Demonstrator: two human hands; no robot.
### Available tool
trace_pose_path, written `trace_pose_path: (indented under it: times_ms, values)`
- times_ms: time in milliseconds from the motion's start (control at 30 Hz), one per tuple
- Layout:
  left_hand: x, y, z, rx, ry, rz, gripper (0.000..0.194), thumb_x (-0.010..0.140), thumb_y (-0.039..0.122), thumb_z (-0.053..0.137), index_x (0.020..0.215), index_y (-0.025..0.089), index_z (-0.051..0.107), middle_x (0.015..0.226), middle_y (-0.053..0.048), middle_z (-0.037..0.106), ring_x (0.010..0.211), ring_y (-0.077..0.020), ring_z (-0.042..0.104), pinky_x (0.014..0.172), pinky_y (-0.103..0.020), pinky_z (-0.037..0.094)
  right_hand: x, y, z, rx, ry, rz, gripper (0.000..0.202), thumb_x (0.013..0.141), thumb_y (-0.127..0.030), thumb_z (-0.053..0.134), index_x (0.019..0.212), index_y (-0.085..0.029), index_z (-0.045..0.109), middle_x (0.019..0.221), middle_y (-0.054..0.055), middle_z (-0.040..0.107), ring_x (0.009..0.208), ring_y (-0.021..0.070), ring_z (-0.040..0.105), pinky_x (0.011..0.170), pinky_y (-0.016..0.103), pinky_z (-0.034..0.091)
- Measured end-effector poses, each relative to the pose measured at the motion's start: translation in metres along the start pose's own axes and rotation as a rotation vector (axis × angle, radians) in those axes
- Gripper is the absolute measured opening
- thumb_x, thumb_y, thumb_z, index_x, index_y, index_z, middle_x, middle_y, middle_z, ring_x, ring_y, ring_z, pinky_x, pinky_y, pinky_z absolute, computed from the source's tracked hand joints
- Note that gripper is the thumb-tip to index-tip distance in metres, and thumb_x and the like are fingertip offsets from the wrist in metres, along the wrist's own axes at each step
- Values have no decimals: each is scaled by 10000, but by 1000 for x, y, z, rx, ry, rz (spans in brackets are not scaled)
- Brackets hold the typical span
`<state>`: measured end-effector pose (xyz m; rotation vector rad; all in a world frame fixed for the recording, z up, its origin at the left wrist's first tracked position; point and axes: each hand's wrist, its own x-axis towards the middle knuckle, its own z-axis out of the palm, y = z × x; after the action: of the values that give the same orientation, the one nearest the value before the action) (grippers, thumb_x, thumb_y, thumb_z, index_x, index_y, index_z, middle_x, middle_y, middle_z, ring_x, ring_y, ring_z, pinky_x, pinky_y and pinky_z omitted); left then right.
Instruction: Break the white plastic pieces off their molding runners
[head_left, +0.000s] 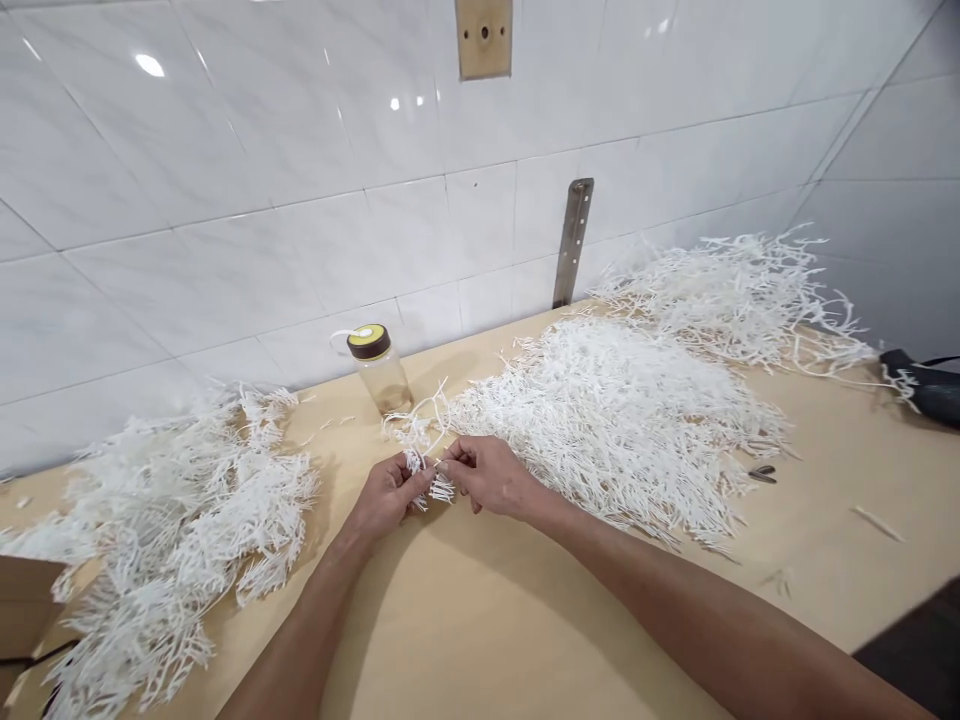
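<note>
My left hand [391, 492] pinches a small bundle of white branching plastic strands [417, 436] over the middle of the tan table [465, 610]. Close against it, my right hand [484, 474] has its thumb and fingers pressed together on a thin white piece at the bundle's right side. Short white stubs poke out below the fingertips. A wide heap of loose white pieces [630, 420] lies to the right of my hands, and a pile of white branched clusters [202, 510] spreads at the left.
A clear bottle with a yellow and black lid [382, 370] stands behind my hands. Small dark snips [762, 474] lie right of the heap. More white strands [735, 290] and a black object [930, 390] are at the far right. A metal strip [574, 243] leans on the tiled wall.
</note>
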<state>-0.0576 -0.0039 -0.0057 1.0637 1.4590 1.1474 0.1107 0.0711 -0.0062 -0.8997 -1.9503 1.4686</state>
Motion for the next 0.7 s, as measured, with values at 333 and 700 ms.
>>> trace_pose_path:
  times_ms: [333,700]
  values:
    - [-2,4,-10,50,-142,18,438,737,550,728,798,124,647,651,3,549,532,-78,416,476,-194,297,-1,18,10,-8,19,-84,211,907,-372,503,788,-204,551,579,-55,568,382,86,513,406,208,428]
    - [-3,6,-2,147,-56,67,398,767,509,702,804,115,668,692,-30,599,608,-120,493,559,-224,377,2,28,10,-291,122,-270,197,934,-333,474,808,-207,557,604,-17,580,548,142,513,584,266,397]
